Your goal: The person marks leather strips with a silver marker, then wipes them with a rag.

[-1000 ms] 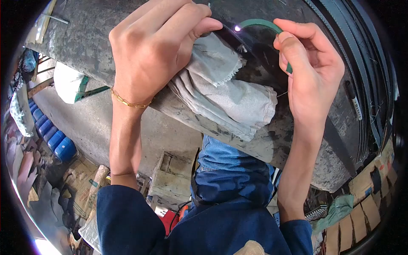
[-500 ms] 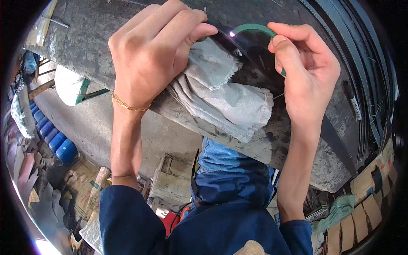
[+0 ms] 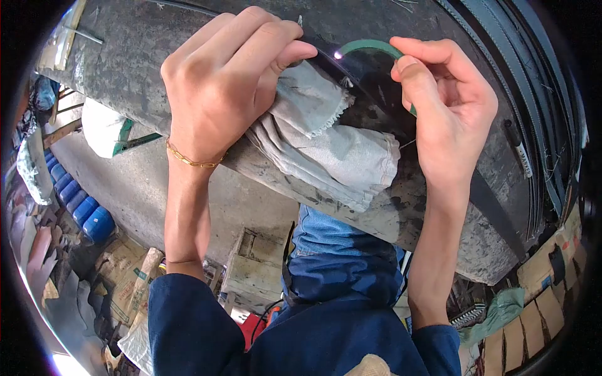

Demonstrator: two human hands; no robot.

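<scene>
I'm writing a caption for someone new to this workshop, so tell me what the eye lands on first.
First comes the bright, purplish-white glow at the tip of the green curved piece held in the right hand, near the top of the view. Next is the gold chain bracelet on the wrist of the left hand, then the pale, crumpled cloth lying on the dark work surface between the forearms.

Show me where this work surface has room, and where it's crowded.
The widest bare patch of the work surface lies between the left hand and the thin rod at far left. Crowded: around the pale cloth and green strip by the right hand, and the right edge, with straps and marker.
</scene>
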